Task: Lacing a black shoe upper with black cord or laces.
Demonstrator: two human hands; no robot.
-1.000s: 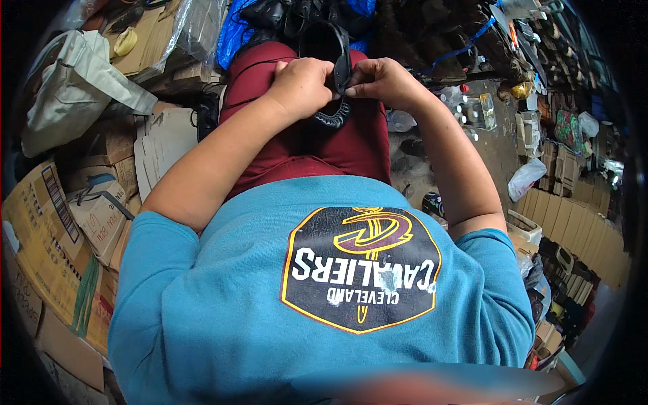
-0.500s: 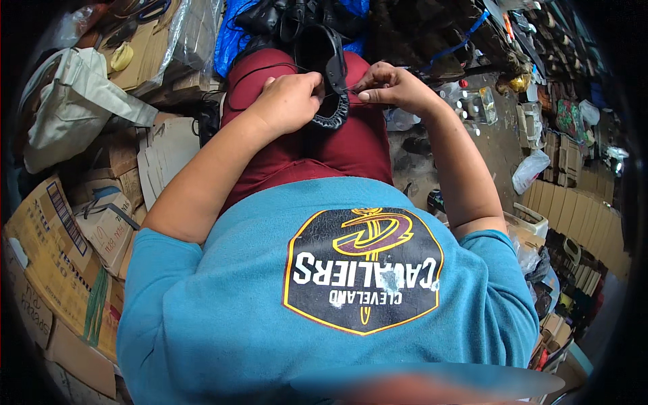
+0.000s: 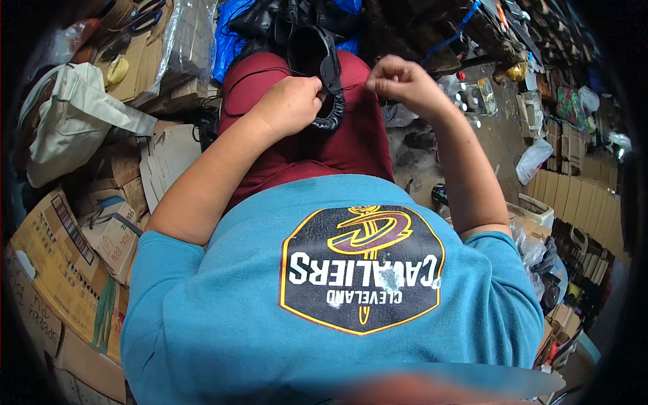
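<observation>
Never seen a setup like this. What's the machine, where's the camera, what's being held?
No machine: these are a person's bare hands. The view comes from the left of two fisheye cameras on their head, looking down, so their blue shirt fills the foreground and straight edges bend near the rim.

The work surface is the lap, in maroon trousers. A black shoe with a gathered edge sits there. The left hand has its grip on the shoe's side; the right hand, off to the right, seems to pinch a dark thread running to it. Beyond the knees, more black footwear lies on blue sheeting.
</observation>
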